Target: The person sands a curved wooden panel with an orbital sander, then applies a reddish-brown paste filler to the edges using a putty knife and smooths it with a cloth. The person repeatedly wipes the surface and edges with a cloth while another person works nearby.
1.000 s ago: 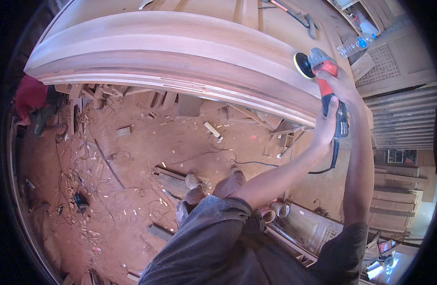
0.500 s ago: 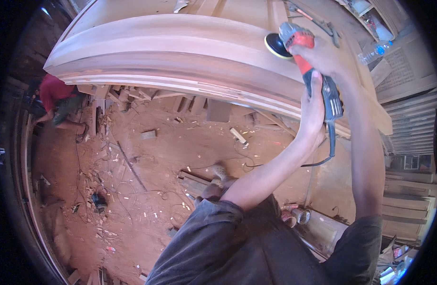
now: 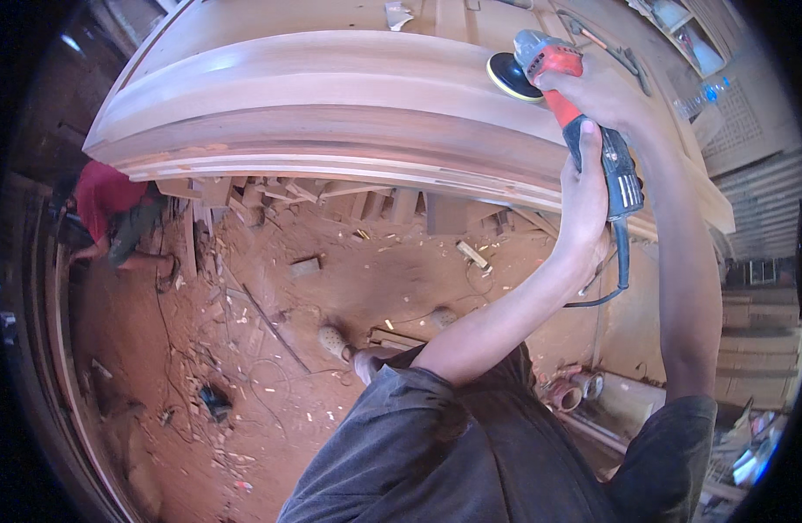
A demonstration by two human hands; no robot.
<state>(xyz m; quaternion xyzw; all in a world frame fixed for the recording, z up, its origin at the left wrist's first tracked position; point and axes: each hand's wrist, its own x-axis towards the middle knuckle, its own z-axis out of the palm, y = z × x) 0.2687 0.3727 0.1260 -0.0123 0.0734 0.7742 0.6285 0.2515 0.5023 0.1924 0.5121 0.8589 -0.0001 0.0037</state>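
Both my hands hold a red and black angle grinder [image 3: 561, 100] with a grey head, at the right part of a long wooden panel [image 3: 314, 74] with moulded edges. My right hand [image 3: 603, 91] is wrapped round the front of the body, just behind the head. Lower down, my left hand [image 3: 586, 187] grips the black rear part, thumb laid along it. A round black sanding pad [image 3: 511, 76] with a yellow rim is tilted over the panel's pale curved moulding; whether it touches the wood I cannot tell. From the grinder's rear end hangs a black cord [image 3: 623, 257].
Offcuts and a wooden block [image 3: 472, 254] lie on the dusty reddish floor [image 3: 401, 283]. A person in a red shirt [image 3: 109, 200] crouches at far left. Beyond the panel's right end lies a plastic bottle [image 3: 704, 98]. A clamp-like metal bar [image 3: 606, 48] rests on the panel.
The whole view has shifted a little. One of my feet has stepped out to the left. The grinder stays in both hands over much the same part of the moulding.
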